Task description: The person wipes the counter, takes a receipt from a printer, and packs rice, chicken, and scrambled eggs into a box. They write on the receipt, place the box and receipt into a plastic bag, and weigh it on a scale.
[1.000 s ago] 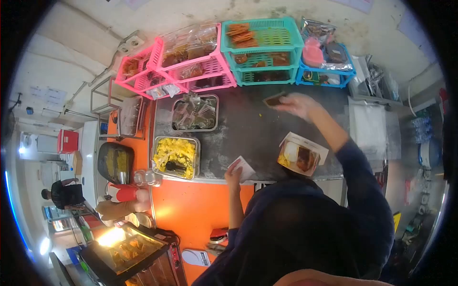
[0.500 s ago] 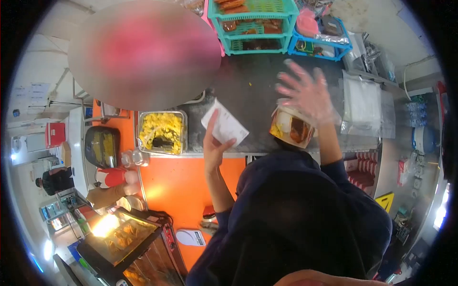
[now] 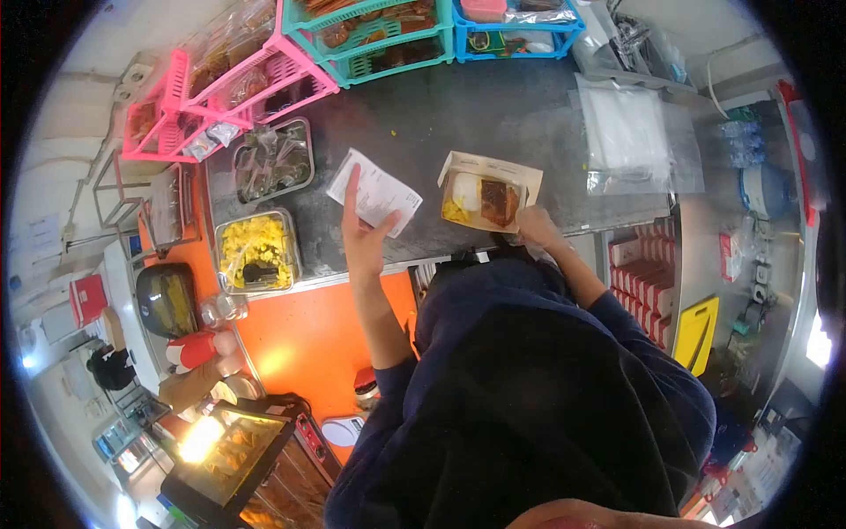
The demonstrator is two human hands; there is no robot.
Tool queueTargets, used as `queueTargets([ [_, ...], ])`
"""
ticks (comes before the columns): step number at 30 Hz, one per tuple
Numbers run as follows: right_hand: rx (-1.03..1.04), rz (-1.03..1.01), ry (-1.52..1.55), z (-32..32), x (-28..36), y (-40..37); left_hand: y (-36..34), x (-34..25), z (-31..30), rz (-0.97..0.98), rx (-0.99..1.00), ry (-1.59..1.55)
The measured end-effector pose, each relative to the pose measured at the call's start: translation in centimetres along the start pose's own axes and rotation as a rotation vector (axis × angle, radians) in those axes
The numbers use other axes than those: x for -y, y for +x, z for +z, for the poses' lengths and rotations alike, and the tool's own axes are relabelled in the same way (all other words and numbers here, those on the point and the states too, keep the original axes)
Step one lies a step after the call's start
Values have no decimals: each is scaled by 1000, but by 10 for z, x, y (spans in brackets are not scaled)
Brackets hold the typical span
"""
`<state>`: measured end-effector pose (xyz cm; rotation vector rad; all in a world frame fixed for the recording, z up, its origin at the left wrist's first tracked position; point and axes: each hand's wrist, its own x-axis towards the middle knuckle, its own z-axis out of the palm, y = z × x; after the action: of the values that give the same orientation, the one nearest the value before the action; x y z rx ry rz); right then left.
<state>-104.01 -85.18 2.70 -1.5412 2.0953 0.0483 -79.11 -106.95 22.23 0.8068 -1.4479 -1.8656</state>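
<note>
My left hand (image 3: 363, 240) holds a white printed paper slip (image 3: 374, 192) above the dark counter, index finger stretched along it and thumb on its lower edge. To its right stands an open cardboard food box (image 3: 448, 198) with its lid flap raised at the back. White rice (image 3: 464, 189), yellow scrambled-looking food (image 3: 456, 210) and a browned piece of meat (image 3: 499, 203) lie in it. My right hand (image 3: 539, 229), in a clear plastic glove, has its fingers curled at the box's front right corner; the fingertips are partly hidden.
Left on the counter are a glass dish (image 3: 295, 256) of yellow food and a container of small bags (image 3: 275, 163). Pink baskets (image 3: 251, 88), green baskets (image 3: 374, 44) and a blue basket (image 3: 515, 42) line the back. Clear plastic bags (image 3: 626, 132) lie at the right.
My right hand has come down from spread above the box to its front right corner, fingers now curled. The box sits turned straighter. The camera view has shifted; my left hand keeps the slip.
</note>
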Motion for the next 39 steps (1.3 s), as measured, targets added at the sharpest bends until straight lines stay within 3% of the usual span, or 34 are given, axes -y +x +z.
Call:
queueTargets([
  [3, -184, -52, -49, -10, -12, 8, -16, 7, 3, -14, -137, 79],
  [4, -193, -90, -55, -17, -14, 17, -22, 15, -1, -28, -140, -23],
  [6, -155, 213, 164, -45, -1, 32, -37, 17, -6, -15, -194, -116],
  [7, -154, 157, 155, -62, 12, 41, -44, 15, -8, -17, -235, -127],
  [9, 298, -78, 50, -110, 46, 50, -59, 13, -17, 6, -307, -128],
  [10, 288, -113, 40, -128, 73, 58, -68, 16, -24, -3, -378, -170],
  [12, 421, -349, 1035, -152, 152, 78, -87, 32, -41, 14, -509, -191],
  [14, 123, -626, 841, -166, 229, 136, -109, 37, -54, 17, -634, -192],
  [16, -414, -919, 483, -141, 289, 230, -135, 46, -69, 27, -780, -142],
  [17, -430, -939, 491, -132, 311, 263, -149, 46, -76, 6, -860, -113],
  [19, -598, -651, 255, -116, 354, 315, -177, 35, -81, 17, -951, -163],
  [23, -726, -511, 295, -71, 382, 380, -235, 32, -94, 28, -1175, -249],
  [25, -716, -348, 311, -87, 381, 363, -254, 30, -100, 7, -1258, -212],
  [29, -868, -337, 441, -97, 350, 327, -276, 43, -114, -34, -1333, -140],
  [31, 88, -177, 1644, -113, 314, 259, -265, 41, -121, -45, -1273, -140],
  [33, 272, -185, 1793, -147, 265, 160, -249, 46, -131, -15, -1170, -101],
  [34, 232, -140, 1790, -149, 241, 123, -240, 49, -135, -2, -1103, -103],
  [36, -134, -24, 2234, -149, 191, 67, -209, 50, -139, 19, -969, -81],
  [37, -186, 14, 2228, -139, 160, 51, -193, 46, -135, 24, -908, -55],
  [39, -144, 84, 1698, -118, 100, 30, -159, 42, -127, -3, -778, -51],
])
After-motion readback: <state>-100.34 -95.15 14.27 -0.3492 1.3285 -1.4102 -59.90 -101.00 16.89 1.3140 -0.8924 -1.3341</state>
